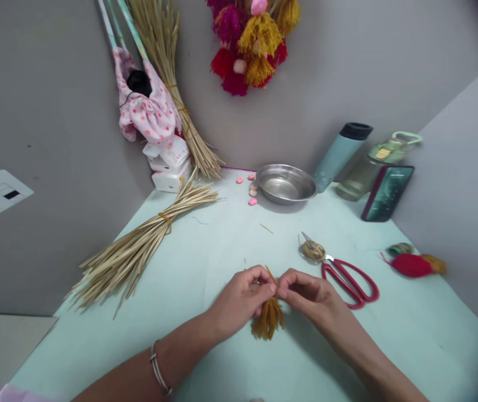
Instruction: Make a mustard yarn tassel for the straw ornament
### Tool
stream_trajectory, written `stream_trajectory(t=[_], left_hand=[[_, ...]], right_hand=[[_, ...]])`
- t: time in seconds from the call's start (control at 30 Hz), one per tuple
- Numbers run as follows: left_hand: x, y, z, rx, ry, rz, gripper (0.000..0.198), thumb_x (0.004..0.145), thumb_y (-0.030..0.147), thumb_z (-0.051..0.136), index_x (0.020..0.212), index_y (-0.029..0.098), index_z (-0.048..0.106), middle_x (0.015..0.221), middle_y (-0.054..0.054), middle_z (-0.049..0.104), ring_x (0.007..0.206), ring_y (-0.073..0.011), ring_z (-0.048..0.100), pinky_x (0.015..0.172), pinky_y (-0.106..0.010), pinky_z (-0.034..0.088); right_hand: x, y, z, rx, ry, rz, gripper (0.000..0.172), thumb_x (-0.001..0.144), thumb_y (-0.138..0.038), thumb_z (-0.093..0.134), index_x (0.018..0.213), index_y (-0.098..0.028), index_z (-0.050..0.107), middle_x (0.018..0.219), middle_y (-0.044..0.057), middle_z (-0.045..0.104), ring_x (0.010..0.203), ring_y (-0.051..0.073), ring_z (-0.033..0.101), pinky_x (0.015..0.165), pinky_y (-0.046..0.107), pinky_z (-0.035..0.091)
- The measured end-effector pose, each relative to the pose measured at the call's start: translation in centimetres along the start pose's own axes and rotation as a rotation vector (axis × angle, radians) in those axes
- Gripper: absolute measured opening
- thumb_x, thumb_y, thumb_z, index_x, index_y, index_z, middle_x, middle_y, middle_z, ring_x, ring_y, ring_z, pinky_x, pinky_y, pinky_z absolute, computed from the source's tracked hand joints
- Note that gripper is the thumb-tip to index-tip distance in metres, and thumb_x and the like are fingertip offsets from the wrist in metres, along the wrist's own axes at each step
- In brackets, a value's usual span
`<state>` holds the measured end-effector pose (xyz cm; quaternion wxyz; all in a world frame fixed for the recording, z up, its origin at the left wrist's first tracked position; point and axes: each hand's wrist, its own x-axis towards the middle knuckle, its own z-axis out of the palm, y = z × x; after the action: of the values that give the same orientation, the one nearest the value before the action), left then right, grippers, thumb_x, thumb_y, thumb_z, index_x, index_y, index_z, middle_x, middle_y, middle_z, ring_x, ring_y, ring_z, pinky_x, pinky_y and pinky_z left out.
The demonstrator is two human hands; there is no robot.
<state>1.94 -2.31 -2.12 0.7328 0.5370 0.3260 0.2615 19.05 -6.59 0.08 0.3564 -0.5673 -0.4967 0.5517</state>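
Low in the middle of the head view, a mustard yarn tassel (268, 321) hangs with its loose strands down. My left hand (242, 298) is closed in a pinch at the tassel's top, which its fingers hide. Right against it, my right hand (309, 293) pinches a mustard yarn strand (271, 274) at the tassel's head. The fingertips of both hands almost touch. Red-handled scissors (349, 282) lie just beyond my right hand. A small wound bundle of tan thread (313, 251) rests on their blades.
A tied straw bundle (146, 245) lies at left; another straw bundle (180, 106) leans on the wall. A metal bowl (286, 184), pink beads (252, 201), a blue tumbler (341, 156), a green bottle (360, 173) and a phone (387, 192) stand behind. Red yarn (412, 264) lies right.
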Motion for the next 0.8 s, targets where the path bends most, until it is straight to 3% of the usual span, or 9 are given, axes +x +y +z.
stream_trajectory(t=[0.2,0.43,0.57,0.63,0.73,0.8], left_hand=[[0.01,0.32,-0.08,0.021,0.051,-0.025,0.023,0.085,0.039,0.056,0.080,0.017,0.054,0.054,0.006,0.043,0.050,-0.0070,0.038,0.052,-0.021,0.030],[-0.13,0.21,0.14,-0.033,-0.014,-0.015,0.025,0.082,0.040,0.061,0.078,0.017,0.052,0.057,0.005,0.044,0.051,-0.0063,0.036,0.050,-0.021,0.028],[-0.10,0.19,0.11,-0.036,0.007,-0.011,0.027,0.082,0.041,0.061,0.077,0.017,0.052,0.057,0.005,0.043,0.051,-0.0062,0.037,0.050,-0.021,0.028],[-0.10,0.24,0.12,-0.041,0.008,-0.008,0.027,0.082,0.042,0.061,0.077,0.017,0.052,0.058,0.005,0.044,0.051,-0.0060,0.037,0.050,-0.021,0.028],[-0.12,0.35,0.18,-0.032,0.010,-0.009,0.028,0.082,0.042,0.061,0.078,0.016,0.052,0.059,0.005,0.045,0.051,-0.0061,0.038,0.050,-0.021,0.028],[-0.14,0.43,0.21,-0.027,0.018,-0.007,0.029,0.082,0.043,0.061,0.077,0.016,0.052,0.060,0.004,0.046,0.052,-0.0064,0.038,0.050,-0.020,0.029]], right_hand=[[-0.18,-0.48,0.03,-0.047,0.017,-0.027,0.028,0.086,-0.044,0.058,0.075,-0.019,0.056,0.071,-0.001,0.051,0.068,0.014,0.045,0.063,0.027,0.035],[-0.13,-0.02,-0.01,-0.073,-0.028,0.001,0.040,0.091,-0.051,0.048,0.070,-0.018,0.054,0.065,-0.001,0.050,0.064,0.014,0.044,0.061,0.027,0.035],[-0.11,0.29,-0.07,0.019,0.115,-0.021,0.033,0.092,-0.051,0.049,0.095,-0.020,0.059,0.076,0.001,0.057,0.071,0.016,0.050,0.069,0.030,0.041],[-0.25,0.13,-0.03,0.029,0.099,0.002,0.037,0.093,-0.054,0.043,0.102,-0.021,0.058,0.078,0.002,0.057,0.070,0.016,0.051,0.068,0.031,0.042],[-0.43,-0.16,0.14,-0.045,-0.057,0.013,0.045,0.094,-0.056,0.039,0.075,-0.019,0.055,0.066,-0.001,0.048,0.061,0.014,0.044,0.060,0.028,0.036],[-0.42,-0.24,0.25,-0.083,-0.075,-0.005,0.047,0.092,-0.056,0.043,0.063,-0.019,0.046,0.060,-0.003,0.040,0.058,0.013,0.038,0.056,0.027,0.031]])
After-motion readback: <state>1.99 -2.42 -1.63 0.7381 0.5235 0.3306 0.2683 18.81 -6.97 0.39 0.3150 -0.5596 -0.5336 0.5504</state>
